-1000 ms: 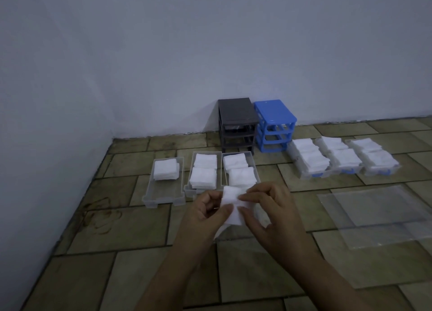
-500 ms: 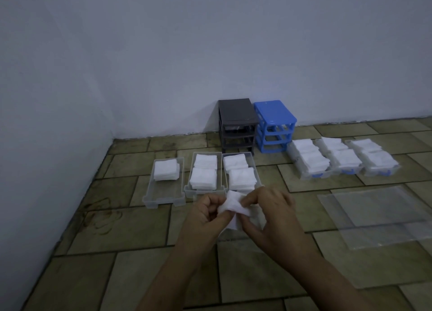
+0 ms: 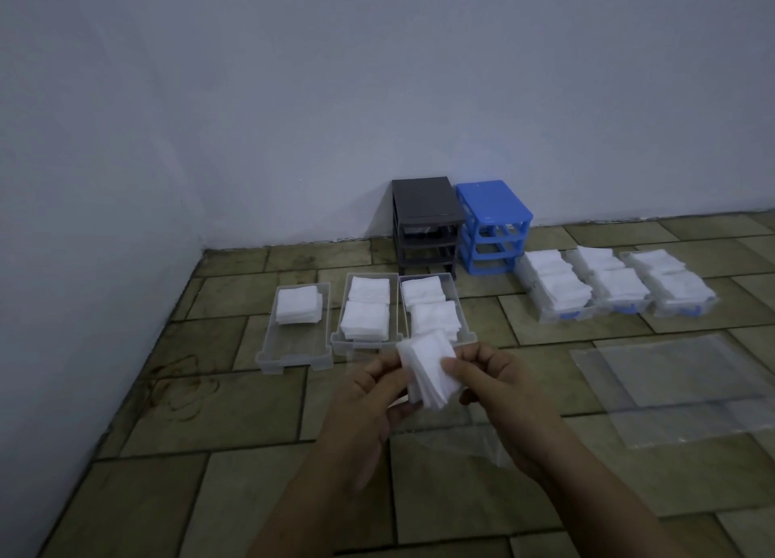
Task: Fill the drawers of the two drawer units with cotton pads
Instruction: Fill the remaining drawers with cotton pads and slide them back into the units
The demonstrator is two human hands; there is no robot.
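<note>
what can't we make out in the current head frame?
- Pad count in the held stack of cotton pads: edges fan and blur, and the left hand and right hand cover its sides.
- Near end of the rightmost clear drawer: hidden behind that stack.
- Inside of the grey drawer unit: too dark.
- Plastic sheet on the floor: cut off by the right frame edge.

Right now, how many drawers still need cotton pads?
Done: the three blue-handled drawers on the right look full, and two clear drawers each hold two stacks. In hand: the left hand and right hand hold a stack of pads. Left: the leftmost clear drawer has one stack, its front half bare. All six drawers must still go back into the grey unit and blue unit.
</note>
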